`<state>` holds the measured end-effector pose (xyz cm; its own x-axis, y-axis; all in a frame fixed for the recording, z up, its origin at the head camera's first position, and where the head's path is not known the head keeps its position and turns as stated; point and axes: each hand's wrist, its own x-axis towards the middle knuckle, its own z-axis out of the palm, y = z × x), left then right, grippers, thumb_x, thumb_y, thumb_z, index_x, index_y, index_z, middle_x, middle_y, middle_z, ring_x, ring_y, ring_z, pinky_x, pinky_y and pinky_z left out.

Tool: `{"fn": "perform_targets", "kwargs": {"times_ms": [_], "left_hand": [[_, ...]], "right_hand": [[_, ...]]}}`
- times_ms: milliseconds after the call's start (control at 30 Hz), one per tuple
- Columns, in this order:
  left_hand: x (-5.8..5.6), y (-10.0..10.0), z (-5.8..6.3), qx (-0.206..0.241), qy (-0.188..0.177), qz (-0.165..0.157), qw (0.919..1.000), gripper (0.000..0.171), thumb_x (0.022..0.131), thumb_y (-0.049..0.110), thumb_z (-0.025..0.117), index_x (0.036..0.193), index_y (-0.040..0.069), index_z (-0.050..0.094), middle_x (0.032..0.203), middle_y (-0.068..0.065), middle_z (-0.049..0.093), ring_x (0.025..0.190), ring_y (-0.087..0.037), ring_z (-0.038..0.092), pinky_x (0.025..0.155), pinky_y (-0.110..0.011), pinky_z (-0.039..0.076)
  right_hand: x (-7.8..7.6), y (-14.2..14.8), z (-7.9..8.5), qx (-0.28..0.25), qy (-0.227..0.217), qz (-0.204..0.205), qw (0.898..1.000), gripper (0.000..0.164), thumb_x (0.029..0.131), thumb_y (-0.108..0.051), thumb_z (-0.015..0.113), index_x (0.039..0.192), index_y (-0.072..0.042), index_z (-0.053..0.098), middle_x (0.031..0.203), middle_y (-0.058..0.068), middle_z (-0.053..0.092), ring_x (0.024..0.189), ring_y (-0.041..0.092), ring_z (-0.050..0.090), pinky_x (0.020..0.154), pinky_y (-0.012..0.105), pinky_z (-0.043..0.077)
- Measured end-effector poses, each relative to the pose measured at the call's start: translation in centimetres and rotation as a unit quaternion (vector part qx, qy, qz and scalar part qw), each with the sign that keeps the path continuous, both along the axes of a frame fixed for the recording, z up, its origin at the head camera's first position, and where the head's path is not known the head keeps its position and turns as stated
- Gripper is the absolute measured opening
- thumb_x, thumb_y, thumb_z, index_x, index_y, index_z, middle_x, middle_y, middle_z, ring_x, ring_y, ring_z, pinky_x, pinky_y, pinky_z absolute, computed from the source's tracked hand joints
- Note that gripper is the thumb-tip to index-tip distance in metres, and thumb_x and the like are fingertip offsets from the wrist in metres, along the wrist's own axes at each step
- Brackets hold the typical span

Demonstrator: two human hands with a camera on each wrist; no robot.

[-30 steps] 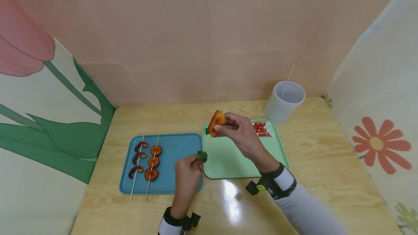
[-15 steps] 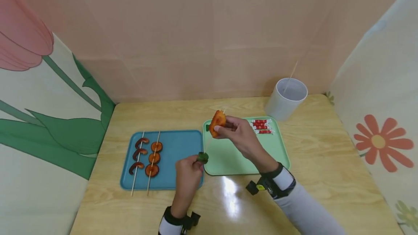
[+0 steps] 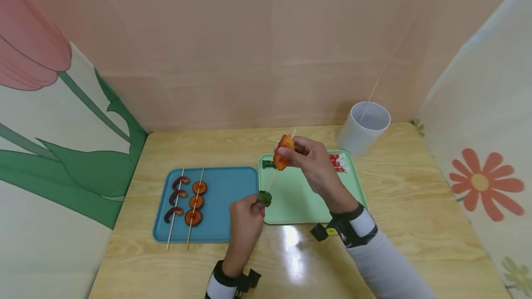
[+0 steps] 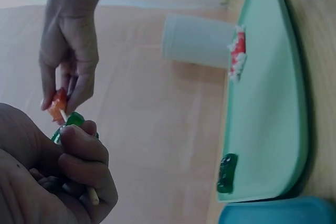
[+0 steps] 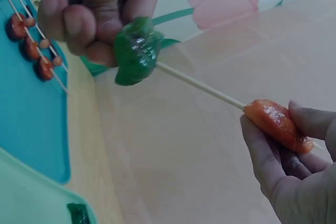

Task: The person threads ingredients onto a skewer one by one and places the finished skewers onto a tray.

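My left hand (image 3: 246, 220) grips a thin wooden skewer (image 5: 202, 85) low down, and its lower end sticks out of the fist in the left wrist view. A glossy green pepper piece (image 5: 137, 51) sits on the stick right at the left fingertips. Further up, my right hand (image 3: 313, 163) pinches an orange-brown, glossy food piece (image 5: 278, 124) between thumb and fingers. The stick runs through this piece, and its tip shows beyond it. Both hands hold the skewer slanted above the light green tray (image 3: 295, 206).
On the light green tray lie another green piece (image 4: 227, 173) and several red-and-white sticks (image 3: 338, 163). A blue tray (image 3: 224, 183) at left bears two loaded skewers (image 3: 196, 202). Behind the green tray, a white cup (image 3: 361, 128) holds a thin stick.
Both hands have shifted a little to the right with the skewer. More of the stick's tip now shows beyond the orange-brown piece.
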<state>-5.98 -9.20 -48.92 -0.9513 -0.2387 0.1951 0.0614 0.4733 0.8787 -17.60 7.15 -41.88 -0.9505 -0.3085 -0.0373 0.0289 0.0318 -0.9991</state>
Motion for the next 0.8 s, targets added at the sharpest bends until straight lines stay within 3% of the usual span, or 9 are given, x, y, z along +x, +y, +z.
{"fn": "perform_targets", "kwargs": {"times_ms": [200,400,500,600,800], "left_hand": [[0.2,-0.6,-0.4,0.027,-0.043,-0.003,0.9987,0.03,0.077,-0.018,0.056,0.065,0.004,0.072,0.056,-0.002,0.061,0.05,-0.005,0.045,0.047,-0.016,0.037],[0.2,-0.6,-0.3,0.053,-0.047,-0.004,0.9975,0.029,0.078,-0.018,0.055,0.068,0.002,0.072,0.057,-0.002,0.059,0.048,-0.005,0.044,0.044,-0.016,0.038],[0.2,-0.4,0.0,0.065,-0.06,-0.009,0.996,0.03,0.081,-0.017,0.052,0.069,0.002,0.071,0.055,-0.003,0.06,0.045,-0.004,0.049,0.042,-0.017,0.042],[0.2,-0.3,0.1,0.069,-0.068,-0.006,0.9953,0.032,0.081,-0.018,0.05,0.069,0.002,0.071,0.054,-0.004,0.06,0.041,-0.003,0.051,0.041,-0.019,0.044],[0.2,-0.5,0.2,0.072,-0.078,-0.001,0.9943,0.032,0.08,-0.017,0.05,0.069,0.002,0.072,0.054,-0.005,0.061,0.041,-0.005,0.052,0.041,-0.021,0.046]], "right_hand": [[0.2,0.3,-0.7,-0.028,-0.019,0.051,0.998,0.029,0.098,-0.02,0.07,0.12,-0.001,0.066,0.108,0.005,0.071,0.099,0.02,0.073,0.09,0.032,0.062],[0.7,-0.5,-1.6,-0.059,-0.041,0.085,0.994,0.031,0.101,-0.014,0.064,0.126,0.004,0.061,0.121,0.02,0.068,0.102,0.019,0.072,0.09,0.034,0.062],[1.3,-1.2,-2.3,-0.049,-0.058,0.084,0.994,0.037,0.101,-0.017,0.065,0.128,0.008,0.059,0.117,0.017,0.07,0.099,0.016,0.073,0.088,0.034,0.063],[1.9,-1.7,-2.4,-0.034,-0.058,0.053,0.996,0.039,0.098,-0.018,0.071,0.127,0.007,0.061,0.107,0.007,0.072,0.095,0.016,0.073,0.084,0.033,0.064],[2.7,-2.2,-2.1,-0.017,-0.054,0.034,0.998,0.036,0.095,-0.019,0.075,0.123,0.0,0.066,0.108,0.01,0.071,0.096,0.017,0.072,0.085,0.034,0.064]]}}
